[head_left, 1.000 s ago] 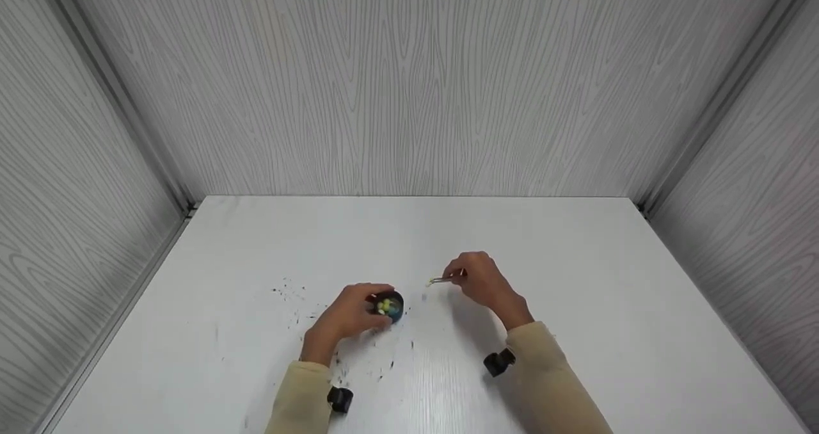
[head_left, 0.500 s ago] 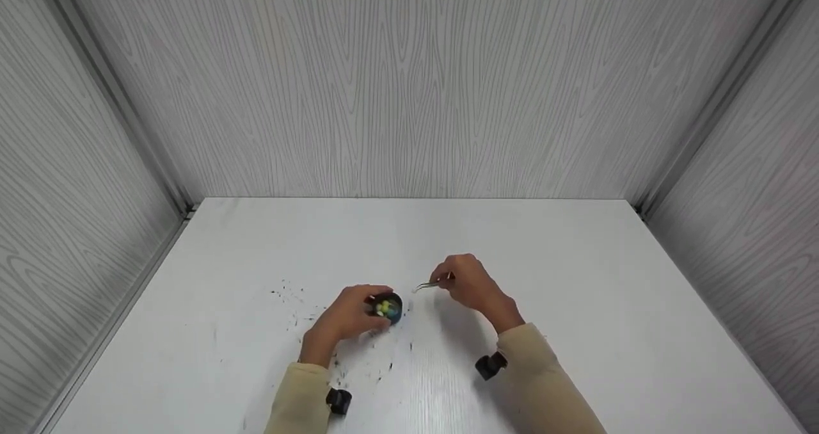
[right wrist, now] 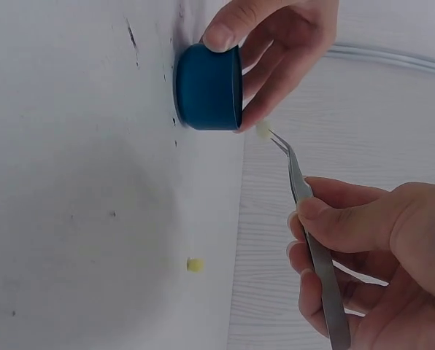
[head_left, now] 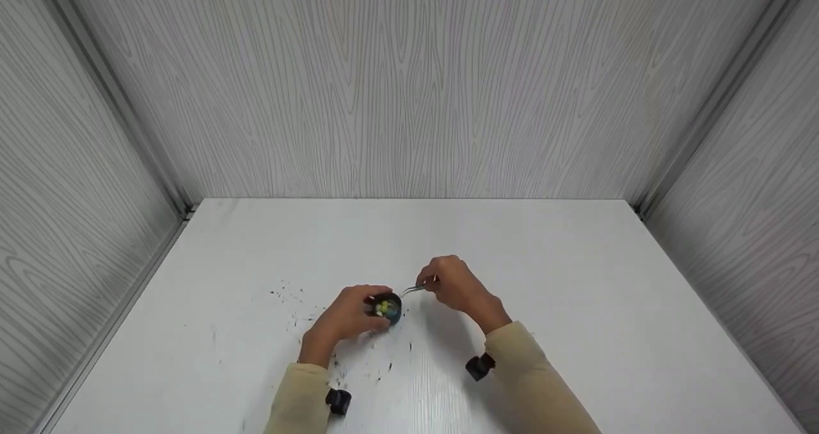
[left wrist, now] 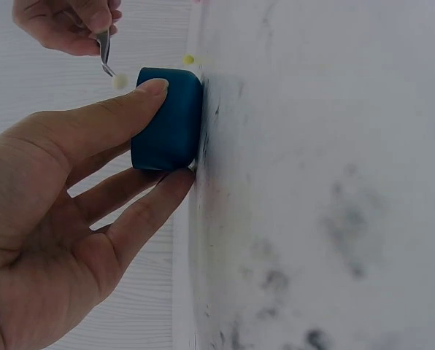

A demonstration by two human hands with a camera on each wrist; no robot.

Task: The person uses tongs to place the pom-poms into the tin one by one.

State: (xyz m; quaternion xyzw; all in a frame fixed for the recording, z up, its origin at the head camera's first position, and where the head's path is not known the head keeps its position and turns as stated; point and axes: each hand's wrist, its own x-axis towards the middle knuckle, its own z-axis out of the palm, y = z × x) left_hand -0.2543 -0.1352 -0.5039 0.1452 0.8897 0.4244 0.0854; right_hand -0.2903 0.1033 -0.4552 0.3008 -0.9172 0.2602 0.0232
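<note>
My left hand [head_left: 349, 312] grips a small dark blue cup [left wrist: 170, 120] that stands upright on the white table, thumb on one side and fingers on the other. Yellow and pale little balls [head_left: 384, 307] show inside it in the head view. In my right hand [right wrist: 378, 248] I pinch bent-tip metal tweezers [right wrist: 321, 255]. A pale, whitish ball [right wrist: 263, 130] is at the tweezer tips, just off the cup's rim in the right wrist view. One yellow ball [right wrist: 195, 265] lies on the table apart from the cup.
Dark specks and smudges [head_left: 288, 291] mark the white table [head_left: 544, 248], mostly around and left of the cup. Grey wood-grain panels [head_left: 409, 88] rise behind the table and on both sides. Each sleeve carries a small black device [head_left: 338, 401].
My right hand has moved left with the tweezers and the pale ball, from well right of the cup to its rim. The left hand and the cup have stayed nearly still.
</note>
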